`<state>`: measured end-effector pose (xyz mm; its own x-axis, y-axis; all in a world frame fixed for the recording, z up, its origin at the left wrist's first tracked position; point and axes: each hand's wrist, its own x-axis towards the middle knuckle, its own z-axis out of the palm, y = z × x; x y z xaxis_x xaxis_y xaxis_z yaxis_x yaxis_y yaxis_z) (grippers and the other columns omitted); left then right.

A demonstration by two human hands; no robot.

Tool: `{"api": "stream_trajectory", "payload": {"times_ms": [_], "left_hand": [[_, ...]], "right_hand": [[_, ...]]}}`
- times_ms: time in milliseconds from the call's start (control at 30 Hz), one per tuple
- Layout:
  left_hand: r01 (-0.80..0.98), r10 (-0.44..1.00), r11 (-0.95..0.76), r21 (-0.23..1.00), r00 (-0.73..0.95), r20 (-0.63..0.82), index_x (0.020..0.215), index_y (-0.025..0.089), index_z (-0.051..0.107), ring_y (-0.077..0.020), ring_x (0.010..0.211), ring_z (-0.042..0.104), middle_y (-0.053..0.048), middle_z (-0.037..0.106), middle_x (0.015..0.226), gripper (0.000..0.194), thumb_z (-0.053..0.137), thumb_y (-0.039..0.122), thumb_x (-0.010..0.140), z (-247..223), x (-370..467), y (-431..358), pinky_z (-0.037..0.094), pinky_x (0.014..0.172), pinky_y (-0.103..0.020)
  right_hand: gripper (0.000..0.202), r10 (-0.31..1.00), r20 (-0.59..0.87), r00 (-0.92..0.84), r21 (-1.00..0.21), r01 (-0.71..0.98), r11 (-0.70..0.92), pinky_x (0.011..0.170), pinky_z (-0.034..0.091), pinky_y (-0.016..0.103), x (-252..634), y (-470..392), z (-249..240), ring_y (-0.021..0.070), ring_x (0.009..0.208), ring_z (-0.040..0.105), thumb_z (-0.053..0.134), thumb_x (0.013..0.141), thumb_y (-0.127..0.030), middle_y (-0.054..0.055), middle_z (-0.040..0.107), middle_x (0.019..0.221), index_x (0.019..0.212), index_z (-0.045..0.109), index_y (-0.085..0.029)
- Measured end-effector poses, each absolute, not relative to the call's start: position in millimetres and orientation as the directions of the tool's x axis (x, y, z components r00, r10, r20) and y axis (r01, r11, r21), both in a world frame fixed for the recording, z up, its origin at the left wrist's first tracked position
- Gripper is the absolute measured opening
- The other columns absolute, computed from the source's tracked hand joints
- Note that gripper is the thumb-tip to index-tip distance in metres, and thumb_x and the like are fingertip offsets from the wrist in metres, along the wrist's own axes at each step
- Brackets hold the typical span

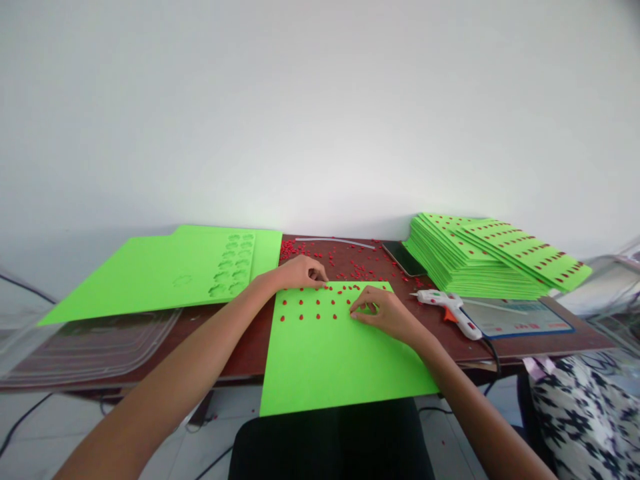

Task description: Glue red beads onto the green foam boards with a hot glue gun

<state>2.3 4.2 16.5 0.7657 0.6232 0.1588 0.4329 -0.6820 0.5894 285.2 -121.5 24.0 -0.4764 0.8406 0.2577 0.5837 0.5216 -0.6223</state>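
A green sheet (345, 367) lies across the table's front edge, with rows of small red pieces on its upper part. My left hand (304, 272) is at the sheet's top edge, its fingers curled and pressed together near red pieces; anything between them is too small to make out. My right hand (376, 309) rests over the sheet with thumb and forefinger pinched beside the end of a red row. Whether a piece is in that pinch cannot be seen. Loose red pieces (361, 272) are scattered on the table behind the sheet.
Green sheets (150, 270) lie at the left above a clear plastic lid. At the right are a stack of green sheets (465, 280) with red pieces, a phone (404, 259), a white glue gun (443, 301) with its cable, and a patterned cloth (583, 407). A white stick (335, 240) lies behind.
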Motion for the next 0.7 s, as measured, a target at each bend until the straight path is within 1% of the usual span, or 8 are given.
{"api": "stream_trajectory", "payload": {"times_ms": [267, 400, 467, 533, 633, 700], "left_hand": [[0.422, 0.617, -0.691, 0.587, 0.767, 0.175, 0.098, 0.021, 0.079, -0.0131, 0.068, 0.061, -0.002, 0.071, 0.078, 0.031, 0.074, 0.048, 0.084, 14.7, 1.9, 5.0, 0.04, 0.063, -0.023], [0.422, 0.618, -0.69, 0.588, 0.766, 0.176, 0.098, 0.021, 0.08, -0.0129, 0.068, 0.06, -0.002, 0.071, 0.078, 0.031, 0.074, 0.048, 0.084, 15.6, 2.2, 4.6, 0.04, 0.064, -0.023], [0.418, 0.616, -0.69, 0.59, 0.768, 0.176, 0.098, 0.02, 0.08, -0.0129, 0.068, 0.06, -0.002, 0.071, 0.078, 0.032, 0.074, 0.049, 0.084, 16.1, 2.3, 4.3, 0.04, 0.064, -0.023], [0.413, 0.614, -0.689, 0.595, 0.769, 0.177, 0.098, 0.02, 0.079, -0.0131, 0.069, 0.061, -0.002, 0.071, 0.077, 0.033, 0.074, 0.05, 0.084, 16.1, 2.3, 4.3, 0.04, 0.064, -0.023], [0.413, 0.615, -0.686, 0.599, 0.769, 0.175, 0.098, 0.02, 0.079, -0.0134, 0.07, 0.061, -0.003, 0.071, 0.078, 0.034, 0.074, 0.051, 0.084, 15.6, 2.2, 4.6, 0.041, 0.064, -0.023], [0.42, 0.619, -0.684, 0.597, 0.766, 0.17, 0.098, 0.02, 0.079, -0.0134, 0.07, 0.062, -0.002, 0.071, 0.078, 0.035, 0.074, 0.051, 0.084, 15.3, 2.3, 4.7, 0.041, 0.065, -0.023]], "right_hand": [[0.012, 0.839, 0.255, -0.48, -0.628, 0.578, 0.521, 0.066, 0.043, 0.027, 286.1, -122.4, 17.8, 0.0151, 0.074, 0.058, 0.079, 0.085, -0.033, 0.002, 0.065, 0.082, 0.091, 0.079, -0.022], [0.018, 0.843, 0.274, -0.463, -0.626, 0.58, 0.522, 0.065, 0.044, 0.027, 288.7, -124.8, 21.0, 0.0154, 0.073, 0.058, 0.077, 0.086, -0.037, 0.003, 0.066, 0.085, 0.097, 0.078, -0.023], [0.016, 0.836, 0.297, -0.461, -0.631, 0.563, 0.534, 0.066, 0.045, 0.027, 289.9, -128.3, 24.3, 0.0153, 0.075, 0.06, 0.072, 0.091, -0.035, 0.005, 0.067, 0.09, 0.099, 0.078, -0.023], [0.015, 0.818, 0.315, -0.481, -0.618, 0.551, 0.561, 0.069, 0.047, 0.027, 290.4, -132.7, 27.4, 0.0154, 0.078, 0.061, 0.065, 0.095, -0.029, 0.005, 0.067, 0.094, 0.1, 0.078, -0.023], [0.018, 0.791, 0.319, -0.523, -0.56, 0.569, 0.602, 0.077, 0.048, 0.029, 290.1, -138.2, 29.6, 0.0164, 0.085, 0.062, 0.064, 0.094, -0.022, 0.005, 0.063, 0.097, 0.104, 0.079, -0.025], [0.02, 0.781, 0.309, -0.543, -0.528, 0.585, 0.616, 0.08, 0.048, 0.03, 290.0, -139.6, 29.3, 0.0169, 0.088, 0.062, 0.065, 0.093, -0.019, 0.005, 0.061, 0.098, 0.105, 0.08, -0.027]]}}
